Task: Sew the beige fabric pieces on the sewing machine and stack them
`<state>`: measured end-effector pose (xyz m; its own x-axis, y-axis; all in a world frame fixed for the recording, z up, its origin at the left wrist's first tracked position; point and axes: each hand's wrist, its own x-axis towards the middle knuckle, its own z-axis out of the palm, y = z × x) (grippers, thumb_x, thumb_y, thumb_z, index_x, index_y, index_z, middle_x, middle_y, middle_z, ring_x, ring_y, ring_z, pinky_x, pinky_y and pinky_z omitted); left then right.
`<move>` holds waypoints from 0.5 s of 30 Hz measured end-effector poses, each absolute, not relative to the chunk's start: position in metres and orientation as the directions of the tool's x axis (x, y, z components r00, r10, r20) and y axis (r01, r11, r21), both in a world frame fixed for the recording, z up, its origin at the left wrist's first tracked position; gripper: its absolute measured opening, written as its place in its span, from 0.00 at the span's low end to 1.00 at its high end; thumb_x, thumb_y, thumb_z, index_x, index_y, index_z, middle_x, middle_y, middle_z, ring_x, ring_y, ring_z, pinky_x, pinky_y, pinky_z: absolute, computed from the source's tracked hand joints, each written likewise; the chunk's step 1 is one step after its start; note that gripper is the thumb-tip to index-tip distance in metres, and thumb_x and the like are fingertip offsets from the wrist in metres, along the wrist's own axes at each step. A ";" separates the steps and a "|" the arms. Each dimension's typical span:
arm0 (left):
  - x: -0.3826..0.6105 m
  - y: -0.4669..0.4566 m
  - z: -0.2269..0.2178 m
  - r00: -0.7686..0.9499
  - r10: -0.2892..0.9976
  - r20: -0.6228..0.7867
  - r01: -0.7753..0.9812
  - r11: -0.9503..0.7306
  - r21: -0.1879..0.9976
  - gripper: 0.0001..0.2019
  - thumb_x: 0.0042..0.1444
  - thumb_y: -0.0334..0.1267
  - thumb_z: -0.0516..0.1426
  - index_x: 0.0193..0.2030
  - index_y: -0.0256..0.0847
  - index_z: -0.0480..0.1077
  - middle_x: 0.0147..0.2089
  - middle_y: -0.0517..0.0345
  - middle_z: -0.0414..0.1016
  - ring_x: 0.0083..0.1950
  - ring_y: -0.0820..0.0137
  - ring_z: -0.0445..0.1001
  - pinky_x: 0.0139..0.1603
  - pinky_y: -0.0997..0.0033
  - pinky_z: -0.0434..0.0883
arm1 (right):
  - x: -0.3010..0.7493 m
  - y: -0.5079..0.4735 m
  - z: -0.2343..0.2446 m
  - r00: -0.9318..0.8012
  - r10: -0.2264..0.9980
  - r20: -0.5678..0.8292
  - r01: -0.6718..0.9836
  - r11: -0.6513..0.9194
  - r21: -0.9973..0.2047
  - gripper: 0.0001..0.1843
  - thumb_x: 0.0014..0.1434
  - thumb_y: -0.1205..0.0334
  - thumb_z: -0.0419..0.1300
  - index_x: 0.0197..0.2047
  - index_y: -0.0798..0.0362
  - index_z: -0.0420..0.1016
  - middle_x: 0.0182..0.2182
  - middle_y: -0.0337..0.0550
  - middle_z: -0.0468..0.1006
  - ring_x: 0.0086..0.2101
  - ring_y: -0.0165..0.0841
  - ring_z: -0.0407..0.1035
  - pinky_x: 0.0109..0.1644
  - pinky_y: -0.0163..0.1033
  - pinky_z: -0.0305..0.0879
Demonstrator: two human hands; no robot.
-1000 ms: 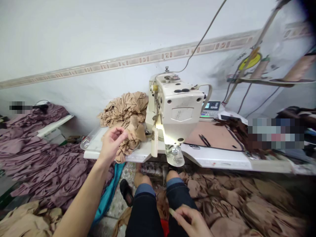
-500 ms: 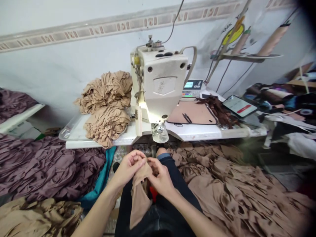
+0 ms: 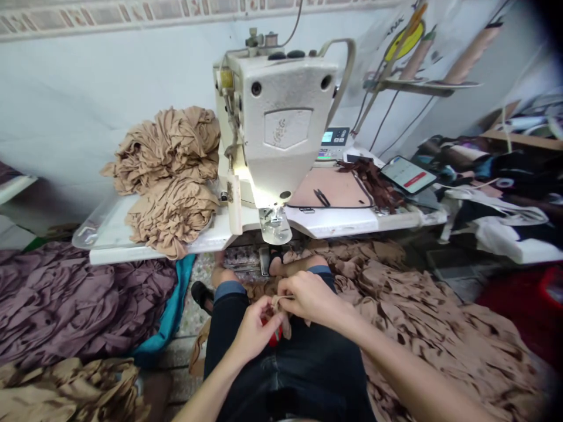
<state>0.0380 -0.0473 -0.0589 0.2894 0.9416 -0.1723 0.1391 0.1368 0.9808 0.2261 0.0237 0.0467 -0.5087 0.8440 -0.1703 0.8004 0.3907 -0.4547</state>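
Both my hands meet over my lap, just below the sewing machine [image 3: 277, 123]. My left hand [image 3: 255, 328] is closed, pinching a small tan fabric piece [image 3: 281, 310]. My right hand [image 3: 312, 299] is closed on the same piece from the right. Something red [image 3: 273, 335] shows under the left fingers. A pile of tan fabric pieces [image 3: 169, 170] lies on the white machine table [image 3: 109, 249], left of the needle.
Purple fabric [image 3: 74, 299] is heaped at the left on the floor, tan fabric [image 3: 431, 316] at the right. On the table right of the machine lie small snips [image 3: 322, 198], dark scraps [image 3: 373, 179] and a phone [image 3: 408, 174]. Thread cones stand on a rack at the upper right.
My left hand left the tan pile on the table and came down to my lap. Both hands now grip a tan piece, which hangs shorter than half a second ago. The view has tilted down.
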 end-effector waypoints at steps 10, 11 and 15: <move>0.012 -0.014 -0.005 0.564 0.796 -0.221 0.232 0.104 0.967 0.20 0.64 0.53 0.65 0.47 0.36 0.83 0.32 0.59 0.75 0.30 0.74 0.65 0.32 0.74 0.60 | 0.271 0.064 0.037 -0.871 0.444 -0.210 0.319 0.185 -0.930 0.19 0.62 0.46 0.71 0.39 0.56 0.90 0.29 0.41 0.83 0.29 0.31 0.71 0.34 0.33 0.62; 0.012 -0.013 -0.002 0.561 0.794 -0.232 0.186 0.153 0.971 0.20 0.62 0.53 0.67 0.48 0.36 0.82 0.33 0.57 0.76 0.31 0.73 0.66 0.32 0.74 0.62 | 0.270 0.063 0.036 -0.873 0.450 -0.186 0.284 0.162 -0.945 0.20 0.62 0.45 0.72 0.40 0.57 0.90 0.30 0.41 0.82 0.29 0.31 0.70 0.34 0.33 0.63; 0.014 -0.007 -0.001 0.488 0.836 -0.250 0.074 0.246 0.967 0.21 0.59 0.54 0.69 0.42 0.34 0.80 0.30 0.58 0.75 0.25 0.77 0.63 0.27 0.76 0.62 | 0.264 0.059 0.033 -0.846 0.520 -0.118 0.208 0.118 -0.971 0.23 0.58 0.42 0.74 0.36 0.57 0.89 0.29 0.42 0.80 0.30 0.31 0.69 0.34 0.33 0.64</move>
<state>0.0135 -0.0070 -0.0005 0.4881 0.8362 -0.2499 0.0737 0.2458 0.9665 0.2644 0.0590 0.0327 -0.8458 0.5204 -0.1177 0.2080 0.1184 -0.9709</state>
